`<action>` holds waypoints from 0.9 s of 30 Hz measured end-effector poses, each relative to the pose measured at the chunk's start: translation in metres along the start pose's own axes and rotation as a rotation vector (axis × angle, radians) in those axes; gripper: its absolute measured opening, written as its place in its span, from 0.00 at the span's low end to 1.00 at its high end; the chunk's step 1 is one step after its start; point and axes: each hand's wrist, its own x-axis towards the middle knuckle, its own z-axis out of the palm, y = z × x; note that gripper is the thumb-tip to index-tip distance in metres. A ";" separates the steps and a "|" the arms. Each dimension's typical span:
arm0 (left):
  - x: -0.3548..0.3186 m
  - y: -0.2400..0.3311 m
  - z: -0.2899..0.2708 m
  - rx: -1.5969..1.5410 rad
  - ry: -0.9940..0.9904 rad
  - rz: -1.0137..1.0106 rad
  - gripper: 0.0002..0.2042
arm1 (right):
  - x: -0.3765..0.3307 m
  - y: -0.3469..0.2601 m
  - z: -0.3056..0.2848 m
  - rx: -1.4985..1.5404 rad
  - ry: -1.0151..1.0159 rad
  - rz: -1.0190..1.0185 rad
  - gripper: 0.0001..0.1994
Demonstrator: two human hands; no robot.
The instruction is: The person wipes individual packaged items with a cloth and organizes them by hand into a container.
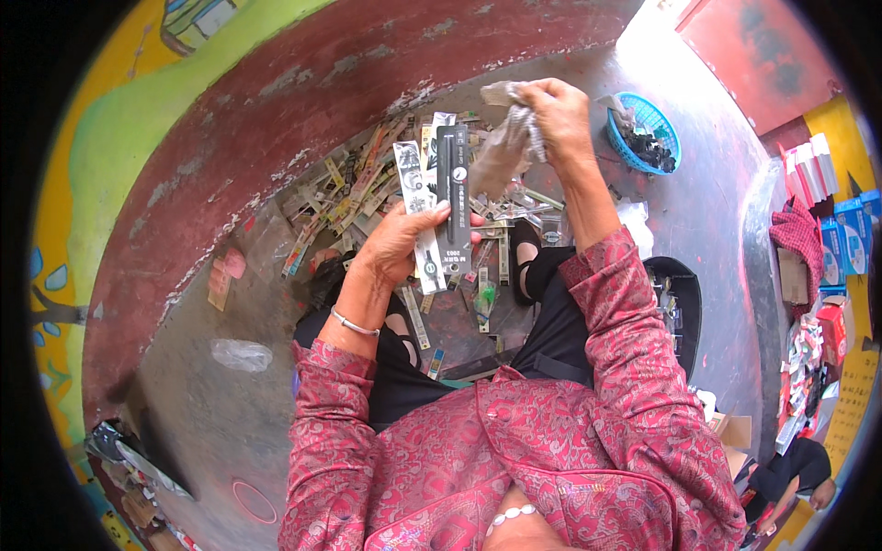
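Observation:
My left hand (pixel 393 243) is closed around a few long, narrow packages held upright in a fan. A black package (pixel 450 188) is in front, and a white printed package (pixel 413 174) leans beside it; my thumb presses across them. Up and to the right, my right hand (pixel 562 118) pinches a crumpled grey-beige cloth (pixel 505 151) that hangs down, slightly blurred, beside the packages without clearly touching them. Below both hands, a loose heap of similar long strip packages (pixel 363 174) spreads over the floor between my feet.
A blue plastic basket (pixel 677 147) with dark scraps stands at the far right. A black open container (pixel 687 321) sits by my right leg. A clear plastic bag (pixel 242 355) lies on the left floor. Boxes (pixel 843 241) line the right wall, and another person (pixel 797 473) is at lower right.

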 end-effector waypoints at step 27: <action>0.007 -0.009 -0.007 0.254 0.249 0.205 0.10 | -0.031 -0.004 0.010 0.054 -0.431 0.444 0.20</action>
